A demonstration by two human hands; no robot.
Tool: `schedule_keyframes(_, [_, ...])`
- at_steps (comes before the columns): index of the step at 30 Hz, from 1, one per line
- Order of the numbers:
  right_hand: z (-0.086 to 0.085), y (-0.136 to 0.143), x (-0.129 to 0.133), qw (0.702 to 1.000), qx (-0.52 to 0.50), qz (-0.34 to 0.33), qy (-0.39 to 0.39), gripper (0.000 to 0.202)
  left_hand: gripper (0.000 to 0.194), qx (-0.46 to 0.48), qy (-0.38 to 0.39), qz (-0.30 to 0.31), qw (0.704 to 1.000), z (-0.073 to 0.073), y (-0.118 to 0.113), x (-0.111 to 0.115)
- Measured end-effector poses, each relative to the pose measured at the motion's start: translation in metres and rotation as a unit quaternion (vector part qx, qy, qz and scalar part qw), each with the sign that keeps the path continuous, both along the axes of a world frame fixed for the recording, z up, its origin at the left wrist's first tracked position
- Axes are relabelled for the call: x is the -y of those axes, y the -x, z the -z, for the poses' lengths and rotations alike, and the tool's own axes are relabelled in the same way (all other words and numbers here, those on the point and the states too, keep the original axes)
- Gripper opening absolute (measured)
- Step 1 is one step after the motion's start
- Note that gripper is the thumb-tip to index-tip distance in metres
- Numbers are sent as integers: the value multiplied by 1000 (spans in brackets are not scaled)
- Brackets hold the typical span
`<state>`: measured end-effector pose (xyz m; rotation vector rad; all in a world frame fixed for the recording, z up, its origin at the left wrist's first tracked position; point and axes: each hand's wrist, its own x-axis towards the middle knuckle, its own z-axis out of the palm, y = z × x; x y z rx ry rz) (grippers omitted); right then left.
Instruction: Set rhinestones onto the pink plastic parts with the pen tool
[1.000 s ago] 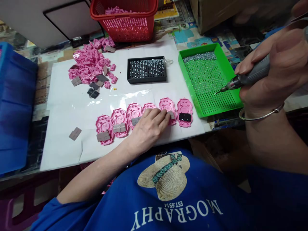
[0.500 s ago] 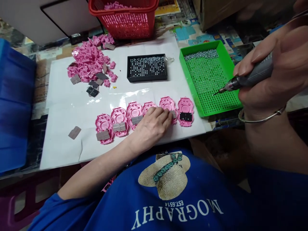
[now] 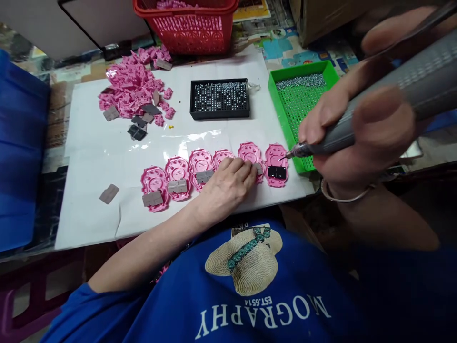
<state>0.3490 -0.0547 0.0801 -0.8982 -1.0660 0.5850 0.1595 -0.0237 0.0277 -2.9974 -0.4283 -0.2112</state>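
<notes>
A grey electric screwdriver (image 3: pixel 396 90) is gripped in my right hand (image 3: pixel 360 119), its thin tip near the pink shell (image 3: pixel 275 151) at the right end of a row. That shell carries a black plate (image 3: pixel 277 172). My left hand (image 3: pixel 230 186) rests over the row, fingers bent together on a pink shell (image 3: pixel 250 151) with a grey plate (image 3: pixel 257 167); whatever lies beneath the fingers is hidden. Further left, several more pink shells, such as this one (image 3: pixel 154 176), carry grey plates (image 3: pixel 153 198).
Screws fill a black perforated tray (image 3: pixel 219 116) and a green tray (image 3: pixel 281 112). Loose pink parts (image 3: pixel 132 85) are heaped at the back left, before a red basket (image 3: pixel 196 31). A blue bin (image 3: pixel 21 152) stands at left; a loose grey plate (image 3: pixel 109 194) lies nearby.
My right hand has moved left with the screwdriver, from over the green tray to the rightmost shell. My left hand has stayed in place on the row.
</notes>
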Motion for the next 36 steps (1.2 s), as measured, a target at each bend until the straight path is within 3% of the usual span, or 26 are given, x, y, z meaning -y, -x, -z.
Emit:
schedule_keyframes(2, [3,11,-5,999,3,-10,-45,28,32,-3,-1,0,1000,0,0,0])
schedule_keyframes(6, [20,21,-18,996,-10,-32,-86,27,31,-3,-6,-1,1000,1,-1,0])
schedule_keyframes(11, [32,23,-23,998,25,-20,-48,29,31,2,-24,0,1000,2,-1,0])
schedule_keyframes(18, [36,24,-27,994,-24,-59,-92,26,32,-1,-27,2,1000,1,-2,0])
schedule_keyframes(24, [29,19,-20,998,53,-19,13,31,32,-3,-11,3,1000,0,-1,0])
schedule_keyframes(28, [32,20,-21,998,53,9,40,38,33,-11,-12,2,1000,0,-1,0])
schedule_keyframes(36, [48,22,-32,998,44,-34,-31,27,31,-18,15,5,1000,3,-3,-2])
